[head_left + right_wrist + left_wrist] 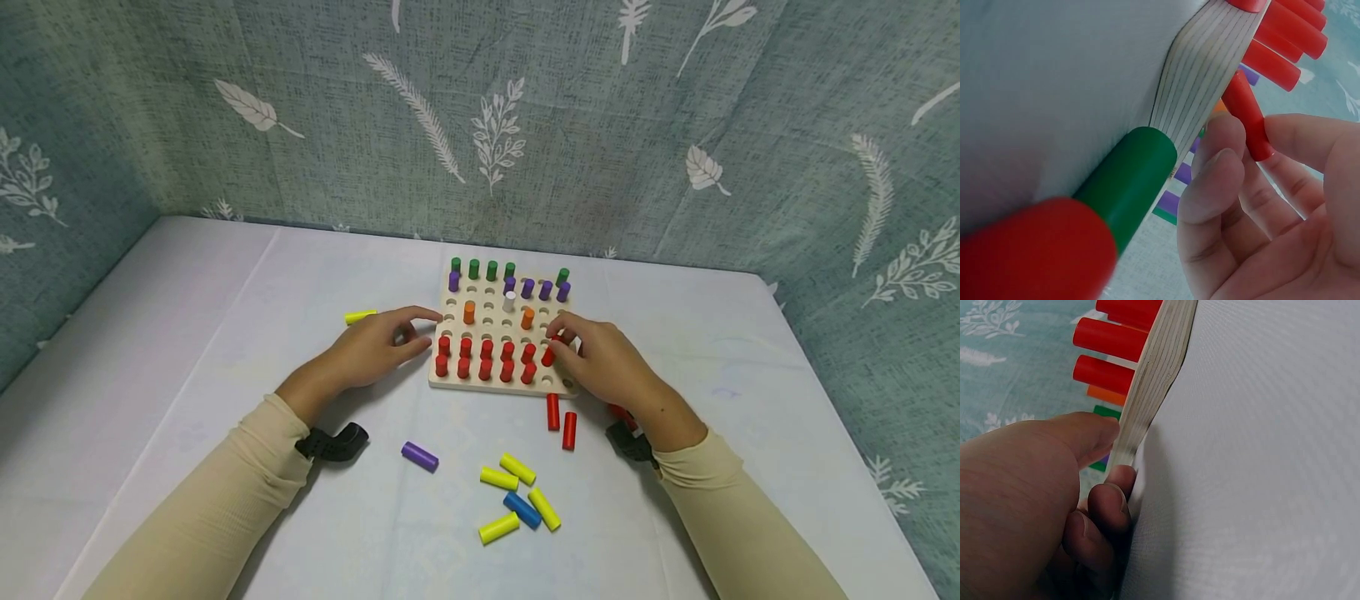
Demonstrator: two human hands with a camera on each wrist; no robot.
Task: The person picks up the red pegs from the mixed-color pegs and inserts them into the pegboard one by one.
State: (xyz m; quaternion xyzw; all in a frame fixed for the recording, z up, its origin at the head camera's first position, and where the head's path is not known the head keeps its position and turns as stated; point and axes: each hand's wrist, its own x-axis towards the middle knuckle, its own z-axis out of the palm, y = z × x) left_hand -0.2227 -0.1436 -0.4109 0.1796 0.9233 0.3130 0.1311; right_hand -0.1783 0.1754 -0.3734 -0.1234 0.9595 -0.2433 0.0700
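A wooden pegboard [480,384] lies flat on the table. My right hand [603,358] pinches a red peg [1249,115] between thumb and fingers over the board's near right part. That peg tilts, its lower end at the board's top. My left hand [378,346] is at the board's left edge, its thumb [1100,434] and index fingertip right at the side, holding no peg. Two rows of red pegs [486,369] stand along the near side. Green pegs [492,270] and purple pegs [528,289] line the far side, with two orange pegs and a white peg [509,302] between.
Loose red pegs [570,431] lie before the board's near right corner. A green peg [1125,181] lies beside the board's right side. Nearer are a purple peg [420,457], several yellow pegs [498,528] and a blue peg [522,509]. Another yellow peg [360,317] lies behind the left hand.
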